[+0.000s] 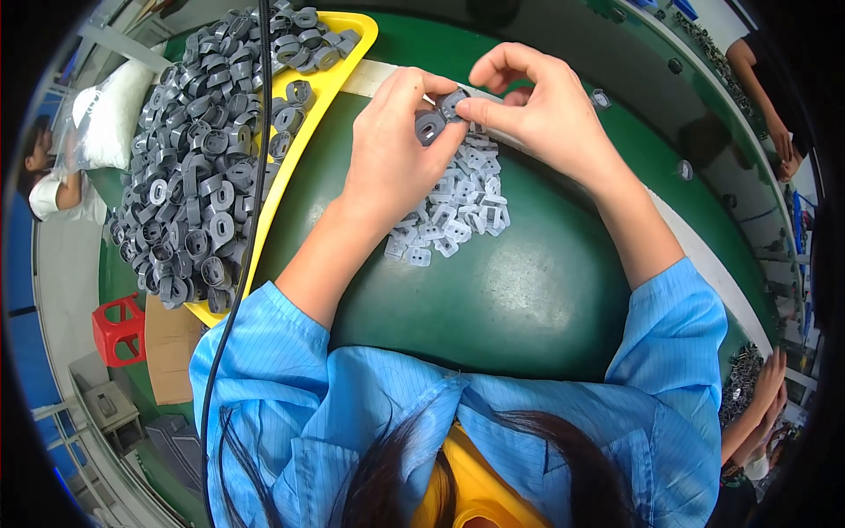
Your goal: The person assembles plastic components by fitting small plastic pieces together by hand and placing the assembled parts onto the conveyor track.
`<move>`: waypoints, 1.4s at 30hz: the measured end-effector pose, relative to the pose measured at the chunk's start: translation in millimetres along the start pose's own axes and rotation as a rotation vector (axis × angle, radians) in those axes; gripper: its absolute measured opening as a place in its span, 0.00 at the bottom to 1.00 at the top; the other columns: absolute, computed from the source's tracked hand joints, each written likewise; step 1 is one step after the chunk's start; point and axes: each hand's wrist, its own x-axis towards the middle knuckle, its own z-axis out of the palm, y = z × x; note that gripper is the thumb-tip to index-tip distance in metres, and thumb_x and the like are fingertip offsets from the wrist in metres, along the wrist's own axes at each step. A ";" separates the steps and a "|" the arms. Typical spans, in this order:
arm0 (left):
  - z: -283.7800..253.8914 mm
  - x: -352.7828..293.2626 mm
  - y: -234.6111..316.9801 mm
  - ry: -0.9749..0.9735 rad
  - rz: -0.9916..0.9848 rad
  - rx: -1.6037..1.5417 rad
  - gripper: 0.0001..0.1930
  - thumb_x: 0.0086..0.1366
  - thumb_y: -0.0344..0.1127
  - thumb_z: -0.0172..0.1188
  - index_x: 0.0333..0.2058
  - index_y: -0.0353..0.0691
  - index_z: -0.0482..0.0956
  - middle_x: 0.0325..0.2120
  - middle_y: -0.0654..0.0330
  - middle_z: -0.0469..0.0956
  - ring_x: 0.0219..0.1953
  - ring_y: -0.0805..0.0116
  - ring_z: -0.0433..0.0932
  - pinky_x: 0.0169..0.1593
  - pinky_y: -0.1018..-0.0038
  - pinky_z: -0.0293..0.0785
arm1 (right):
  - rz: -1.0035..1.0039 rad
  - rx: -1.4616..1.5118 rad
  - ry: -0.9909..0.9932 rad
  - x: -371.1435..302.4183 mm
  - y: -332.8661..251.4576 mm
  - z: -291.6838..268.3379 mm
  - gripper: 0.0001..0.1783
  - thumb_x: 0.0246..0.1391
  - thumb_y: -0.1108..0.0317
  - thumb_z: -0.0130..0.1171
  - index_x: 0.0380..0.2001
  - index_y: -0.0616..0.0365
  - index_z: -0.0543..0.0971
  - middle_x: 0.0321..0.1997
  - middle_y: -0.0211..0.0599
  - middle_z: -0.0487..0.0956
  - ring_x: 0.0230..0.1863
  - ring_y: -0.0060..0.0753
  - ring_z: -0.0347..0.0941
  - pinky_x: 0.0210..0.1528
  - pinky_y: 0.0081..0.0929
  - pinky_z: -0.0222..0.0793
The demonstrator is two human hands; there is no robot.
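My left hand (387, 141) is closed around two small grey plastic rings with slotted oval faces. The lower grey ring (429, 128) sits between its fingers and thumb; the upper grey ring (452, 105) is at its fingertips. My right hand (541, 110) reaches in from the right, its thumb tip against the upper ring. The right hand's other fingers are curled and stand apart from the thumb. Under both hands lies a loose pile of small translucent white clips (453, 207) with holes. Whether a clip is inside either held ring, I cannot tell.
A yellow tray (304, 158) heaped with grey rings (198, 167) stands at the left on the green table (493, 299). A black cable (255, 202) hangs across it. A red stool (119, 330) and cardboard (173, 352) lie beyond. Other people's hands (783, 145) work at the right.
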 end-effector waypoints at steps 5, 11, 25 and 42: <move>3.9 -1.5 1.1 0.036 0.118 0.060 0.19 0.45 0.23 0.68 0.37 0.37 0.74 0.34 0.58 0.74 0.37 0.62 0.77 0.39 0.70 0.76 | 0.324 0.701 -0.265 3.5 8.8 -3.5 0.12 0.49 0.69 0.65 0.34 0.66 0.80 0.30 0.34 0.80 0.30 0.20 0.75 0.36 0.21 0.73; -11.0 3.8 -3.2 -0.158 0.115 -0.008 0.19 0.46 0.24 0.70 0.39 0.40 0.79 0.35 0.61 0.75 0.37 0.68 0.77 0.39 0.77 0.75 | 0.325 0.518 -0.410 5.2 3.5 -19.3 0.10 0.43 0.72 0.63 0.31 0.65 0.80 0.28 0.35 0.80 0.31 0.20 0.76 0.38 0.19 0.72; -8.4 4.1 -5.7 0.028 -0.258 -0.462 0.18 0.48 0.24 0.69 0.40 0.37 0.79 0.36 0.60 0.74 0.34 0.72 0.80 0.38 0.77 0.81 | 0.078 0.701 -0.070 1.5 -0.8 2.3 0.13 0.45 0.72 0.60 0.37 0.65 0.78 0.30 0.31 0.78 0.33 0.17 0.74 0.39 0.17 0.71; -19.1 8.4 -20.1 -0.065 -0.460 -0.499 0.23 0.55 0.21 0.64 0.50 0.31 0.71 0.39 0.59 0.77 0.39 0.74 0.77 0.48 0.80 0.73 | 0.340 0.028 0.032 18.2 84.8 -27.7 0.13 0.48 0.67 0.61 0.38 0.60 0.78 0.32 0.31 0.79 0.32 0.21 0.72 0.38 0.21 0.70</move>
